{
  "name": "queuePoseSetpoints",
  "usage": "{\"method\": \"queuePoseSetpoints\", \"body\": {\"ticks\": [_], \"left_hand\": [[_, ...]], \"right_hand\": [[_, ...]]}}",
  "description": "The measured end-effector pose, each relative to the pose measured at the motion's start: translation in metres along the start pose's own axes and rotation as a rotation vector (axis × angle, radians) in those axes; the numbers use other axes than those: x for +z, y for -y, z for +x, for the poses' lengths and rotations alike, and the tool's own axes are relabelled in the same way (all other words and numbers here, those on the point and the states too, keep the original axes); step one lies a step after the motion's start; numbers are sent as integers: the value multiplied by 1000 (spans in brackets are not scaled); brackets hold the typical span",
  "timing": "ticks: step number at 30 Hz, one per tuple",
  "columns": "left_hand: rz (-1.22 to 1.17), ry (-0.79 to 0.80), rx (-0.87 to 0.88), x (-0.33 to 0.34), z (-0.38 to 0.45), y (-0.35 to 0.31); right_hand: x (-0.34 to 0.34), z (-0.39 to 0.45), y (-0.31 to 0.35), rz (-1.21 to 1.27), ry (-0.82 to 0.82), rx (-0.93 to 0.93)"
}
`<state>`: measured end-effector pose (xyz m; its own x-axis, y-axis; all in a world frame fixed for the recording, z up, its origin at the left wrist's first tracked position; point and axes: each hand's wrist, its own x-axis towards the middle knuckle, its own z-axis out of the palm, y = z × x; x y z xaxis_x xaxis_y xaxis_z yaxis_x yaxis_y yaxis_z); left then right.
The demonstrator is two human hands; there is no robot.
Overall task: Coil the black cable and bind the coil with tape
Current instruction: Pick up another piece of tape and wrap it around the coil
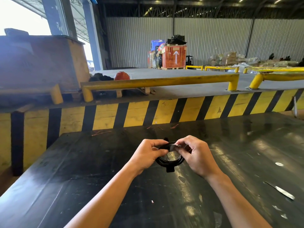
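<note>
A glossy black table (82, 170) is set against a yellow-and-black striped barrier (164, 112). Beyond it, yellow guard rails (158, 81) are mounted on grey concrete floor (164, 74). Corrugated metal walls (213, 38) are lit by ceiling strips; daylight is admitted at left.

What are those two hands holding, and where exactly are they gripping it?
Both the left hand and right hand pinch the top of a small coiled black cable, where a tape strip sits.

I see overexposed daylight from the doorway (21, 20) at upper left. Glare streaks the glossy black bench (246, 145); the wooden crate (41, 63) is blurred, and edges bow.
</note>
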<state>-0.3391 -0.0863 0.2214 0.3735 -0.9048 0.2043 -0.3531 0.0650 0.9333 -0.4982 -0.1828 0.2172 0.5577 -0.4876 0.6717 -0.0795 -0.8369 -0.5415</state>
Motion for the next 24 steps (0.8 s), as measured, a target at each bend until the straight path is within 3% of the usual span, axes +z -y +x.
{"method": "queuePoseSetpoints", "body": {"ticks": [4, 9, 13, 18, 24], "left_hand": [[230, 24, 128, 1, 0, 0], [235, 56, 208, 6, -4, -9], [318, 52, 194, 7, -5, -7], [357, 63, 213, 9, -8, -12], [369, 64, 212, 6, -12, -10]], "right_hand": [[-2, 0, -7, -4, 10, 24], [-2, 1, -13, 136, 3, 184], [-2, 0, -15, 237, 24, 263], [-4, -1, -14, 367, 184, 330], [-4, -5, -14, 449, 192, 358]]}}
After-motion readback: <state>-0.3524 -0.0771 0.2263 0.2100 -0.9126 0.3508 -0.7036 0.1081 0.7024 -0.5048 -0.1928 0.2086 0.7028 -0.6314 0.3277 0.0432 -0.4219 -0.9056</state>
